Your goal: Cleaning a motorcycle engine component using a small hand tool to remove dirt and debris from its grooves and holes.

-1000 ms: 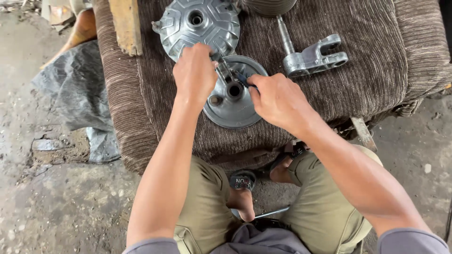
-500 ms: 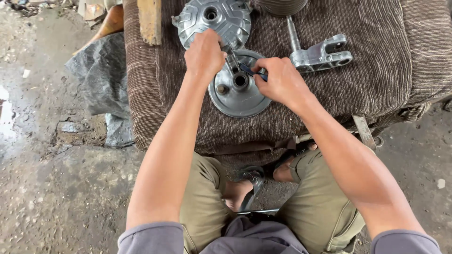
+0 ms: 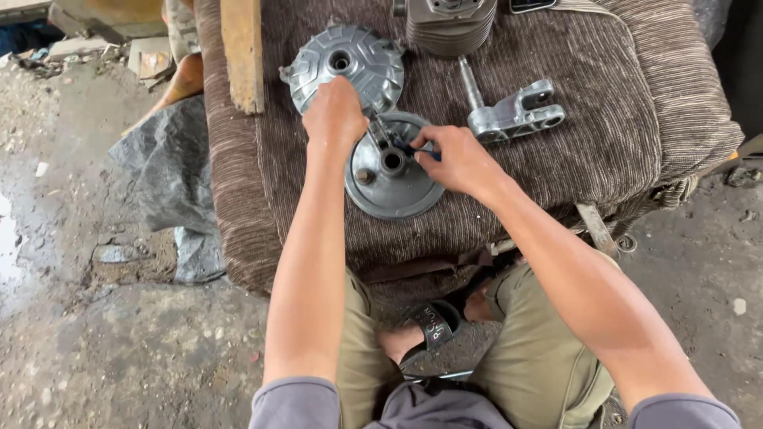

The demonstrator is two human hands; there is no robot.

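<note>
A round grey metal plate [image 3: 393,191] with a centre hole lies flat on a brown ribbed cushion [image 3: 604,151]. My left hand [image 3: 336,115] is closed at the plate's far left rim, gripping a small metal part that stands on it. My right hand [image 3: 453,159] is at the plate's right side, fingers pinched on a small dark blue-tipped tool near the centre hole. Just behind the plate lies a second, ribbed round metal cover [image 3: 346,67].
A metal lever arm with a forked end [image 3: 513,115] lies right of the plate. A finned cylinder [image 3: 449,24] stands at the back. A wooden plank [image 3: 242,52] rests on the cushion's left side. Grey plastic sheeting [image 3: 163,179] lies on the dirt floor.
The camera view has shifted, so everything sits further right in the picture. Both hands stay on the round plate with little change in grip.
</note>
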